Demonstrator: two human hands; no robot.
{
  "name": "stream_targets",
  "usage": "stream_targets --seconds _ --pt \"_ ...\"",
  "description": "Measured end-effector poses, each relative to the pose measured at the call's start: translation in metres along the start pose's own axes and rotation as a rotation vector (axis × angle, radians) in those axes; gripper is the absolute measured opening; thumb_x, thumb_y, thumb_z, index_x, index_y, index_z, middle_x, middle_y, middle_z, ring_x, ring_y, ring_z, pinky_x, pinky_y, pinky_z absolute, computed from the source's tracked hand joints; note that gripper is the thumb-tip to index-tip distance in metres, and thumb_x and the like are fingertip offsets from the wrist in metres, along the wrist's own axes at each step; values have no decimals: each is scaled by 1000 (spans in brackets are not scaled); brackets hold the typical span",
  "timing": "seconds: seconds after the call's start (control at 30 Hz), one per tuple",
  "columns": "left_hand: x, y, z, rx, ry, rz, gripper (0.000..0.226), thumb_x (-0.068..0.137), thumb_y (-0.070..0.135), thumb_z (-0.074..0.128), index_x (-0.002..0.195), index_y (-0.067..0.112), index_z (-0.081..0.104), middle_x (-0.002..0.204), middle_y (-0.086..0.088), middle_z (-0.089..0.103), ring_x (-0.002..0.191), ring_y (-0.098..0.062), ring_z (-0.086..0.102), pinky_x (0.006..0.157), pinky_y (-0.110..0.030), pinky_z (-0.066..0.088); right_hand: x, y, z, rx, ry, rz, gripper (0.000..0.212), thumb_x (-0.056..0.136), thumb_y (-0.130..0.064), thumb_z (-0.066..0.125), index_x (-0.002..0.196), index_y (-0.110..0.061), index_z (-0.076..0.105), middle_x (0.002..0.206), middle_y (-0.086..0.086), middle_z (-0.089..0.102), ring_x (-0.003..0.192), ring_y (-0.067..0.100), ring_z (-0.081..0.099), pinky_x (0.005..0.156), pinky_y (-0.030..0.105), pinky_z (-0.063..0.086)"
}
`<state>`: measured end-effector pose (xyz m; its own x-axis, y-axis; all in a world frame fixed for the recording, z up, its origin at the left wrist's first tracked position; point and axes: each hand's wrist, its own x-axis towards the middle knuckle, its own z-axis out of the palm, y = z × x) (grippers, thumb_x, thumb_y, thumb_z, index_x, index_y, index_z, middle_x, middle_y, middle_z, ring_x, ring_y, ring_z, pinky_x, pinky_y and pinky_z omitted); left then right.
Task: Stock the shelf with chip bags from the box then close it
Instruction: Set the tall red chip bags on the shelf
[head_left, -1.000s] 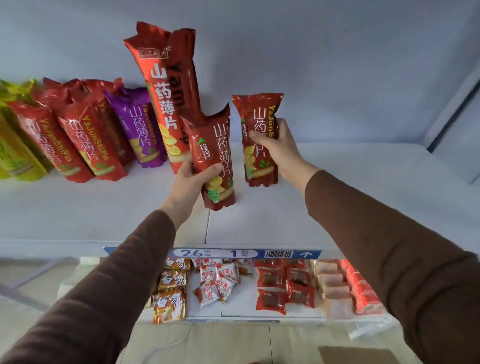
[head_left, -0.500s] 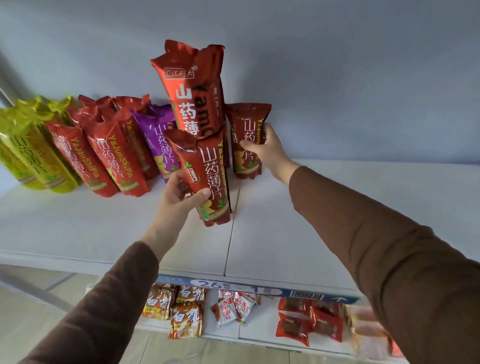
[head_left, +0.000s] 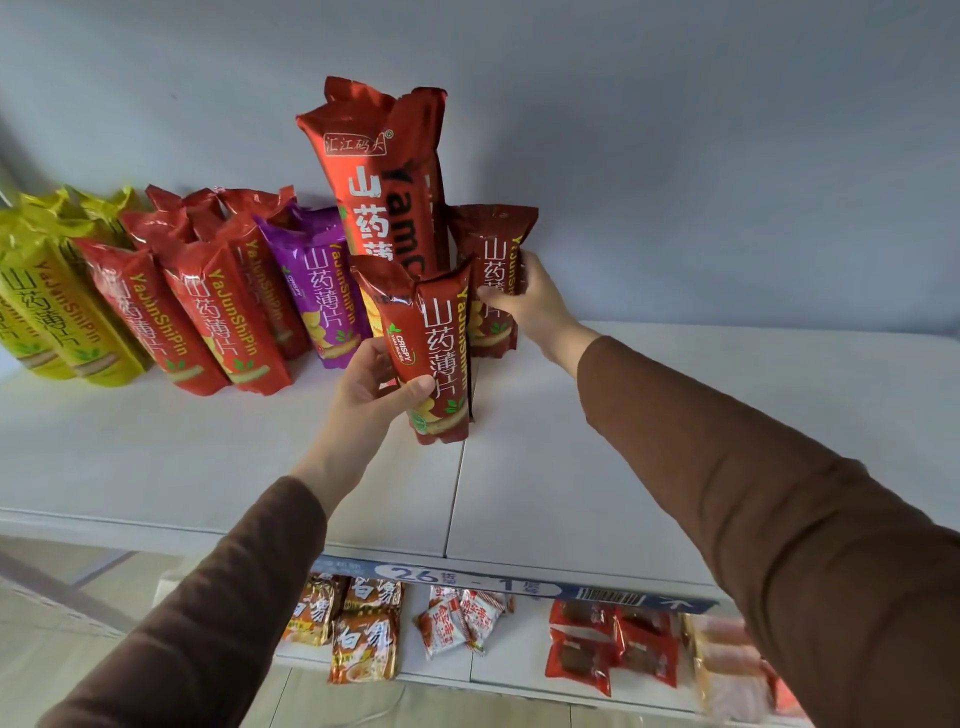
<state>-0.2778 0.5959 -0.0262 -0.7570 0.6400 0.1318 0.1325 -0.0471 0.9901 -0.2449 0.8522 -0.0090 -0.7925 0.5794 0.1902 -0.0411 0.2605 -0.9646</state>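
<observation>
Two hands up, each closed on its own dark red chip bag. My left hand (head_left: 371, 387) wraps the lower half of one short bag (head_left: 434, 358), thumb across the front, fingers behind, so it stays upright with the label facing out; it looks held just above the white shelf (head_left: 545, 467), not yet set down, though I cannot tell for sure whether the bottom touches. My right hand (head_left: 530, 304) clamps the side of the second short bag (head_left: 493, 270), further back, bottom down on or near the shelf close to the wall; I judge I'm steadying it so it stands in line. Between and behind both stands a tall red YamC bag (head_left: 382, 192), leaning against the wall. Left of that runs the stocked row: a purple bag (head_left: 322, 286), red bags (head_left: 218, 317), yellow bags (head_left: 57, 312), all tilted back on the wall for support. Right side of the shelf is bare, room for more. Below, the lower shelf (head_left: 519, 654) holds small snack packets. Box not in view, so closing it is still ahead.
</observation>
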Motion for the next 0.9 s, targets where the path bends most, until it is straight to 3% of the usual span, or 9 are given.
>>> stream_targets --seconds 0.17,0.27,0.37,0.5,0.63,0.73,0.9 --pt "8 2 22 6 -15 -12 61 82 39 81 135 25 55 130 5 67 123 -19 62 107 -49 49 -13 5 -15 -122 6 38 79 89 -36 78 153 -20 34 151 4 48 134 21 48 107 37 40" --pt "17 5 45 41 4 3 51 88 33 74 135 26 54 129 9 65 122 -13 61 104 -40 50 -24 10 -30 -177 31 70 86 87 -37 79 155 -18 30 156 8 42 141 27 43 113 46 39" --pt "25 7 68 81 46 21 47 94 25 69 137 21 50 126 11 63 115 -8 59 93 -24 49 -36 17 -47 -225 54 78 82 88 -32 79 154 -18 33 153 9 44 139 25 45 110 41 42" --pt "35 -2 87 86 105 22 55 95 20 69 144 15 43 136 2 60 121 -13 58 100 -30 49 -53 23 -69 -274 73 77 75 90 -29 78 151 -20 36 150 3 47 135 19 47 104 35 43" --pt "41 -10 96 91 168 33 45 97 19 66 136 14 43 127 6 60 109 -2 61 94 -26 51 -69 27 -83 -337 55 72 73 91 -31 76 152 -23 36 150 0 48 133 16 47 106 37 44" --pt "44 -18 97 135 190 35 50 99 29 63 143 18 41 137 3 57 122 -14 58 103 -35 50 -77 27 -86 -398 21 77 73 91 -32 75 152 -24 35 149 -2 48 132 15 48 104 35 44" --pt "34 -34 99 180 205 14 67 94 34 70 150 19 34 144 3 54 125 -13 55 99 -32 48 -87 26 -84 -564 -64 66 73 92 -31 74 153 -22 35 151 1 47 136 19 47 99 29 40"
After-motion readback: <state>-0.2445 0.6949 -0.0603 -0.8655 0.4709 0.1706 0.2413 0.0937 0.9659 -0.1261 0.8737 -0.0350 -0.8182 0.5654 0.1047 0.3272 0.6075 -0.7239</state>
